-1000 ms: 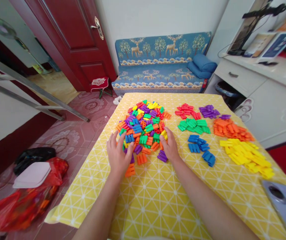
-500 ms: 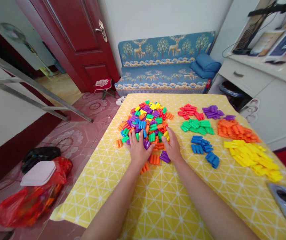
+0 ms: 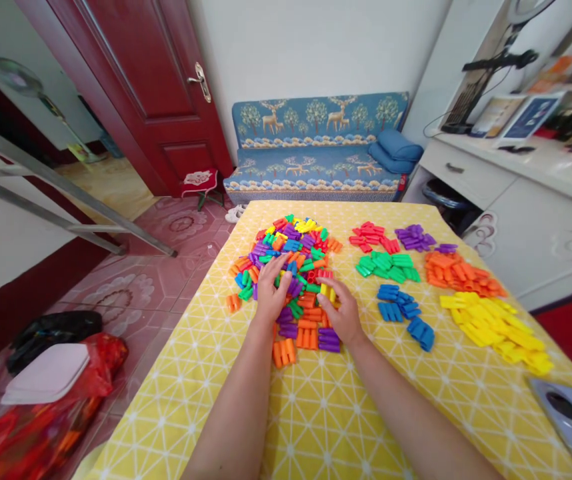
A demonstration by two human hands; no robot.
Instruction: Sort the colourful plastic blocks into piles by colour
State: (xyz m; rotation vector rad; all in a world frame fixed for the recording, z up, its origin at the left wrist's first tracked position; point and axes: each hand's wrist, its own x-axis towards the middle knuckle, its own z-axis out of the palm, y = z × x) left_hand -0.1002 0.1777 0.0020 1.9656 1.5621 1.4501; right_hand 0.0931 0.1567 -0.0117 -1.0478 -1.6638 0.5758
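My left hand (image 3: 270, 293) lies over the left front of a mixed heap of coloured plastic building pieces (image 3: 292, 245), fingers spread and thumb apart. At the heap's right side is my right hand (image 3: 345, 312), thumb and fingers apart around a yellow piece (image 3: 328, 291); a firm grip on it does not show. The pieces look like short tubes joined side by side. In front of the hands lie orange pieces (image 3: 285, 353) and a purple piece (image 3: 329, 339). Parts of the heap are hidden under my left hand.
Right of the heap sit single-colour piles: red (image 3: 373, 237), purple (image 3: 415, 237), green (image 3: 387, 266), blue (image 3: 399, 303), orange (image 3: 463, 273) and yellow (image 3: 496, 327). A grey-lilac object (image 3: 566, 417) stands at the right edge of the patterned tablecloth (image 3: 326, 420). A blue sofa (image 3: 306, 160) is behind.
The camera view has shifted, so the table appears lower. Front pieces of the heap are more spread out toward me. Both hands stay at the heap, the left slightly off its middle.
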